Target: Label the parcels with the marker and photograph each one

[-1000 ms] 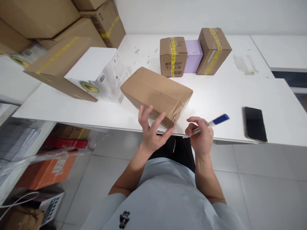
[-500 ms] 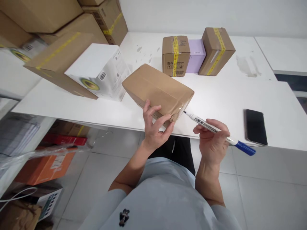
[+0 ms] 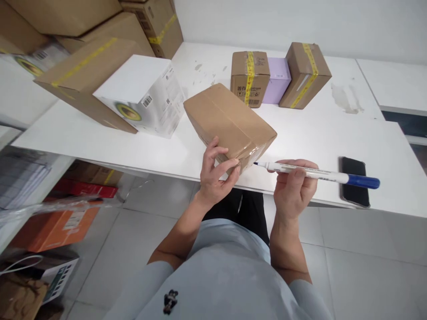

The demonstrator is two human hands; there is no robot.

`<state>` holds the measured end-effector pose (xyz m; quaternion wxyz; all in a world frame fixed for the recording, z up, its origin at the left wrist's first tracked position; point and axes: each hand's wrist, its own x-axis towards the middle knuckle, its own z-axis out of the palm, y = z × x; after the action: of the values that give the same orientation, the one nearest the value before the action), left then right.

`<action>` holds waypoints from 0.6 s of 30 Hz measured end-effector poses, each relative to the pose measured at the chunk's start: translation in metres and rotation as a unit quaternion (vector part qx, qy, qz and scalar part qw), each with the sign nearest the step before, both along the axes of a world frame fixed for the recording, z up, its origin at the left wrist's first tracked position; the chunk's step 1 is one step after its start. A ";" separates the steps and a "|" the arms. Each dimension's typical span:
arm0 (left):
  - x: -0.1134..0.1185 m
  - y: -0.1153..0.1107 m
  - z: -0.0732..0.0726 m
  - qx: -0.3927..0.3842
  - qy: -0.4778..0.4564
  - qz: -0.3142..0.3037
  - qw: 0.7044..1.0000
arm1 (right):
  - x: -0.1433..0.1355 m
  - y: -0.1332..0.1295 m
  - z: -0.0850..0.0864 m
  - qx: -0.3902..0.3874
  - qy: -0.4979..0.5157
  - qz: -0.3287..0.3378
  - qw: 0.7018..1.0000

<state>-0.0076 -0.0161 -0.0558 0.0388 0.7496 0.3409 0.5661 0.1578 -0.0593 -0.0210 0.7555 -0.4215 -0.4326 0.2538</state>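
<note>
A brown cardboard box with clear tape on its right end is tilted over the front part of the white table. My left hand grips its near lower edge, fingers spread over the side. In my right hand is a white marker with a blue cap on its rear end. The marker lies nearly level, its dark tip at the taped right end of the box; whether the tip touches the cardboard is hard to tell.
On the table, a black phone lies at the right front. Two brown boxes and a purple box stand behind. A white box and stacked cartons are at left, above shelves holding an orange box.
The marker has swung from a downward slant to nearly level, its capped end now over the phone. The box has turned slightly in my left hand, its far left corner moving right and up.
</note>
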 end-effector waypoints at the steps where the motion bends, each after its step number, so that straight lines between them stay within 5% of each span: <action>1: 0.000 0.000 0.000 -0.006 0.003 0.003 1.000 | -0.002 0.003 0.003 0.003 -0.006 -0.006 1.000; 14: -0.003 0.005 -0.003 0.023 0.014 -0.037 0.999 | -0.004 0.032 0.000 -0.013 -0.095 0.026 0.995; 18: -0.002 0.004 -0.003 0.023 0.032 -0.008 0.999 | -0.005 0.031 -0.001 -0.003 -0.100 0.014 0.995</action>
<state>-0.0095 -0.0118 -0.0585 0.0153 0.7704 0.3234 0.5493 0.1529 -0.0281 -0.0223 0.7032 -0.4409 -0.5115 0.2225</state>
